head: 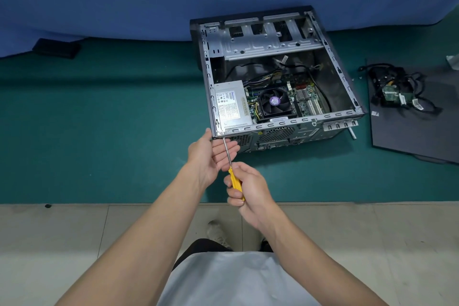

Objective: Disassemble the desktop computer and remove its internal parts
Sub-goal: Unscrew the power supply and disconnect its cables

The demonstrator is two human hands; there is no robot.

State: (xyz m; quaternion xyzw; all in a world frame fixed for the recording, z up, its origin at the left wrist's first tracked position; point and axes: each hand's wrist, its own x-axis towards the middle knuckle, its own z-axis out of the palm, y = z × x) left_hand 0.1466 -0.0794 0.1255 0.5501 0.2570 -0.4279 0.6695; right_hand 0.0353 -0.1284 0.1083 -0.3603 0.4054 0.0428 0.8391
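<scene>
An open desktop case point(330, 67) lies on its side on the green table. Inside it I see the silver power supply point(232, 103), a black CPU fan point(274, 102) and the green motherboard point(306, 97). My right hand point(248, 187) grips the yellow handle of a screwdriver point(234, 181). Its metal shaft runs up to the case's near left corner, at the rear panel by the power supply. My left hand point(211, 154) is held palm up with relaxed fingers under the shaft, just below that corner.
A black side panel point(417, 136) lies right of the case, carrying removed parts and tangled cables point(397, 89). A small black object point(57, 48) sits at the far left by the blue cloth backdrop. The table's near edge point(124, 202) runs just below my hands.
</scene>
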